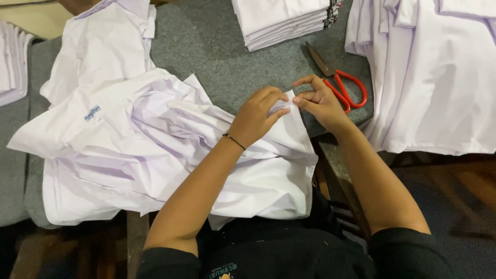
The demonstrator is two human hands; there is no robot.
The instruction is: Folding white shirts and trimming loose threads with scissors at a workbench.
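A crumpled white shirt (155,150) lies spread over the grey table and hangs toward my lap. My left hand (257,114) presses down on the shirt's upper right corner, fingers curled and pinching the fabric edge. My right hand (320,101) meets it from the right, thumb and fingers pinching the same white corner. A thin dark band circles my left wrist. Red-handled scissors (341,85) lie on the table just behind my right hand, untouched.
A folded stack of white shirts (281,20) sits at the back centre. More white garments (434,77) cover the right side, another white shirt (103,46) lies at the back left, and a white pile (13,64) at the far left. The grey table cover (217,57) shows between them.
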